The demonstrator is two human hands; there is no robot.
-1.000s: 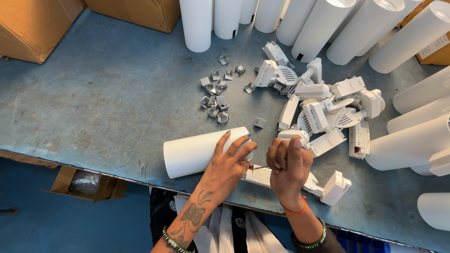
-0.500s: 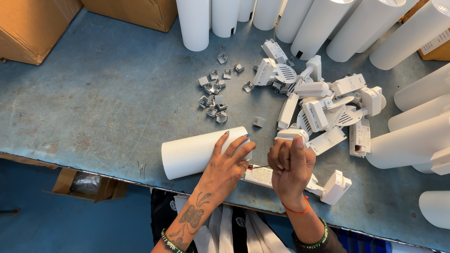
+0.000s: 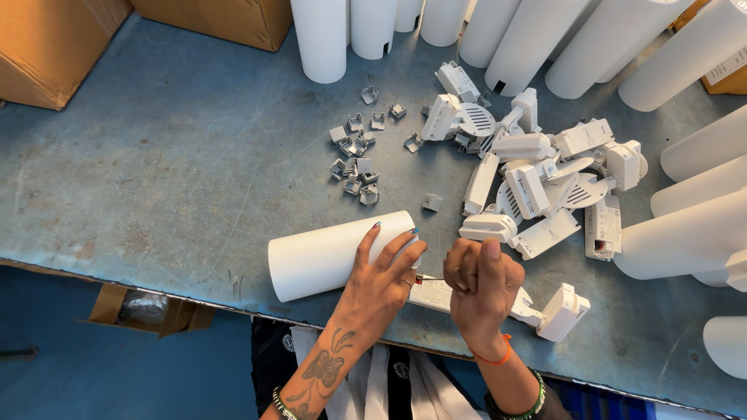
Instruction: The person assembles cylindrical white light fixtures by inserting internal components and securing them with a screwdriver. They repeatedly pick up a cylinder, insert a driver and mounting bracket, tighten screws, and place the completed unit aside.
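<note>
At the near edge of a scuffed blue-grey metal workbench (image 3: 156, 179), a person's left hand (image 3: 381, 284) rests with fingers spread on a white cylinder housing (image 3: 327, 257) lying on its side, while the right hand (image 3: 478, 284) is closed in a fist around a thin tool just beside the cylinder's open end, its tip reaching toward the left fingers. Directly under the fist lies a white bracket unit (image 3: 545, 307), which runs away from the cylinder to a boxy end. Beyond the cylinder sits a scatter of small grey metal clips (image 3: 354, 159), and beside those, farther from the cylinder, a heap of white plastic adapter parts (image 3: 537, 171). More white tubes (image 3: 323, 39) stand upright along the bench's far side, well apart from the cylinder, with others lying to the heap's outer side. Brown cardboard boxes (image 3: 47, 47) occupy the far corner; one at the opposite far corner carries a white rectangular label (image 3: 727, 70), too small to make out.
</note>
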